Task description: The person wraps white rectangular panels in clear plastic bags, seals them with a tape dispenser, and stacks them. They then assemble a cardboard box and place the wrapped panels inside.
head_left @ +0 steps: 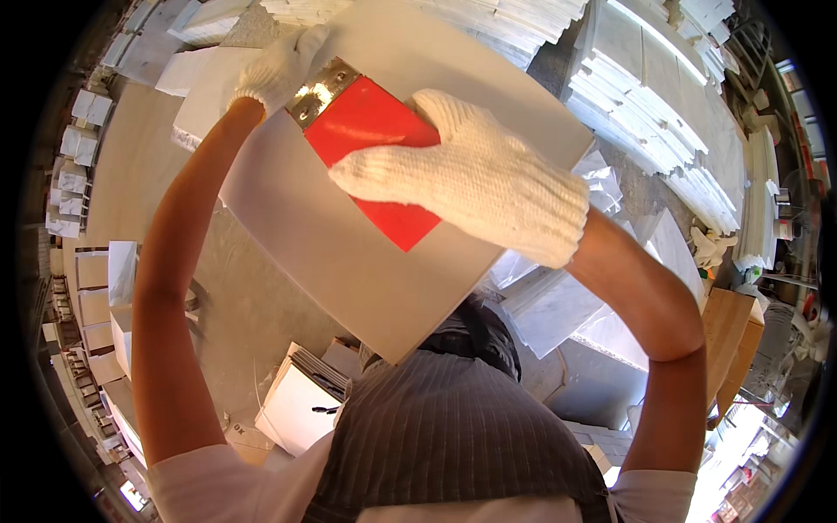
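Note:
A pale flat board (349, 270) lies tilted across the space before me, its near corner at my apron. My right hand (479, 174), in a white knit glove, grips a red flat block (392, 218) resting on the board; thumb and fingers spread over its sides. At the block's far-left end is a shiny metal plate (323, 91) with round fittings. My left hand (279, 70), also gloved in white, holds the far-left edge of the board beside the metal plate. Its fingertips are partly hidden.
Stacks of white marbled panels (645, 87) stand at the far right, with more slabs (567, 305) close by on the right. A cardboard box (728, 340) is at the right. An open carton (296, 401) sits near my left leg. Racks of white pieces (91, 105) line the left.

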Tool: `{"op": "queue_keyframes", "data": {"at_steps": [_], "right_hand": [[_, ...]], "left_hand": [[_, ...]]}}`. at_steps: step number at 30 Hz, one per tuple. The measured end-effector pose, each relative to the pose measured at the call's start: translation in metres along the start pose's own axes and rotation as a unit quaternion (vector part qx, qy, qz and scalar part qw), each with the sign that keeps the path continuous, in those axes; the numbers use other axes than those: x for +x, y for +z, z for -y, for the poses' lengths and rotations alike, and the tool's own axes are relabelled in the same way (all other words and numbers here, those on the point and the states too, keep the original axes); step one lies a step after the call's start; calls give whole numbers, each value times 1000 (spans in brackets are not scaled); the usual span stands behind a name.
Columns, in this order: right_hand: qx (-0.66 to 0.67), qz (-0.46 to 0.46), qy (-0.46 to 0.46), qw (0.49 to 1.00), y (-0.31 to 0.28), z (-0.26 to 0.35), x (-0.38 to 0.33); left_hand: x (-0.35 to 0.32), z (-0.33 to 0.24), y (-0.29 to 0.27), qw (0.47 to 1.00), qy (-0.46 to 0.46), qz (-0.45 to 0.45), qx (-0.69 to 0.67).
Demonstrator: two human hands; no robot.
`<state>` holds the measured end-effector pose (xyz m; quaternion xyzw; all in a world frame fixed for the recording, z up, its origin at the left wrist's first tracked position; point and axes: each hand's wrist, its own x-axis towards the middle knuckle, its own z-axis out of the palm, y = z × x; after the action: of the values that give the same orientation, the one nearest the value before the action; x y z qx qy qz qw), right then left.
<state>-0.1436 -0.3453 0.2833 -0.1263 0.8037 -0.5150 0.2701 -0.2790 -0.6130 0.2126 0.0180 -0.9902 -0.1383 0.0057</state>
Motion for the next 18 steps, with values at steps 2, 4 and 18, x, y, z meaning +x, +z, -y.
{"op": "queue_keyframes", "data": {"at_steps": [2, 4, 18], "right_hand": [[47, 36, -7, 998, -7, -3, -25], [13, 55, 23, 998, -18, -5, -58], [75, -105, 233, 964, 10, -159, -218]], "left_hand": [[0, 5, -1, 1000, 13, -13, -6], [2, 10, -3, 999, 20, -24, 11], [1, 17, 6, 992, 101, -70, 21]]}}
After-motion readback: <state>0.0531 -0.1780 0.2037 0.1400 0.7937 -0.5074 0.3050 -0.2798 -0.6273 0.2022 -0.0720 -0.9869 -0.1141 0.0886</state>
